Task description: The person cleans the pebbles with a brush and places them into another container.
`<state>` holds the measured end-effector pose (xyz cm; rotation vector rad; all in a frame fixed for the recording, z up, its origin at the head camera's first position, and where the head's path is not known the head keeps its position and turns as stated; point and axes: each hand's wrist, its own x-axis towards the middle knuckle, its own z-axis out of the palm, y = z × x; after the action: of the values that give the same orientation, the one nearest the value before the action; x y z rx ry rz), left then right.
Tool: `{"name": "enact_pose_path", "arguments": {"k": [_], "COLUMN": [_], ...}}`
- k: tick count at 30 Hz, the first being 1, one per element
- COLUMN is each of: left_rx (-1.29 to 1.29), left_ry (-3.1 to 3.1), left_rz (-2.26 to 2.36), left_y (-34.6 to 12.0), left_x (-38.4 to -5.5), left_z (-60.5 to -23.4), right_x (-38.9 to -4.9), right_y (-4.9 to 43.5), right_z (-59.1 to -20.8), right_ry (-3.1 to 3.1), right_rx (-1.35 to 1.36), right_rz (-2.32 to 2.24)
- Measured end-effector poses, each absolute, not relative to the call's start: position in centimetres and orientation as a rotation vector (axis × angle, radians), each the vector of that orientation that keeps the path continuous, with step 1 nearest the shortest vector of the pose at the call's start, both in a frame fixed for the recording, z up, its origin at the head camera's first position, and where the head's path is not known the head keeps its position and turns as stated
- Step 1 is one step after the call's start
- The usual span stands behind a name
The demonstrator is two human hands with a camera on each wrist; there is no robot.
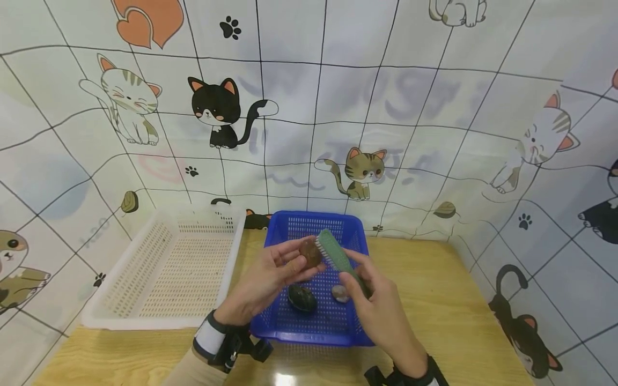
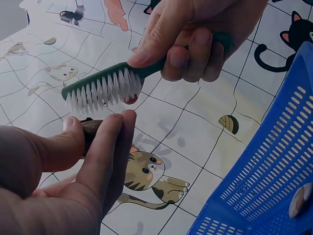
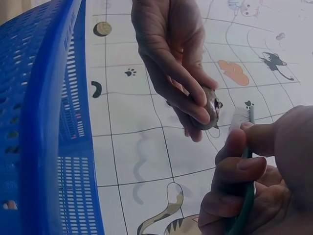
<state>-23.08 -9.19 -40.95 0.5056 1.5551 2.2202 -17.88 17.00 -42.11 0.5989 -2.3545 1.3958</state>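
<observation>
My left hand pinches a smooth, rounded brown stone-like object between thumb and fingers above the blue basket. In the right wrist view, this brown object shows a dark patch on its side facing the brush. My right hand grips the handle of a green brush with white bristles. Those bristles point toward the brown object, close over it in the left wrist view. Beneath the hands, a dark, glossy rounded object and a smaller pale brown one lie in the basket.
The blue perforated basket stands on a wooden table. To its left is a wider white perforated basket. A cat-patterned sheet rises behind the table and along both sides.
</observation>
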Motion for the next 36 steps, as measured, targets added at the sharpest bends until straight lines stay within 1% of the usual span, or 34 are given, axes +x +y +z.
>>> {"name": "enact_pose_path", "arguments": {"k": [9, 17, 23, 36], "left_rx": [0.464, 0.371, 0.295, 0.282], "left_ry": [1.575, 1.682, 1.74, 1.739], "left_rz": [2.277, 2.273, 2.277, 2.256], "left_y": [-9.2, -9.0, -8.5, -7.9], "left_x": [-23.3, -23.3, -23.3, -23.3], "left_z": [-41.3, -41.7, -41.7, -41.9], "right_x": [-17.9, -18.0, -18.0, -18.0], "right_y": [17.0, 16.3, 15.6, 14.5], "right_z": [-41.7, -42.5, -42.9, -43.5], "right_ry": [-2.302, -2.302, -2.305, -2.296], "right_rx": [0.685, 0.745, 0.748, 0.652], "right_rz": [1.396, 1.372, 1.361, 1.431]}}
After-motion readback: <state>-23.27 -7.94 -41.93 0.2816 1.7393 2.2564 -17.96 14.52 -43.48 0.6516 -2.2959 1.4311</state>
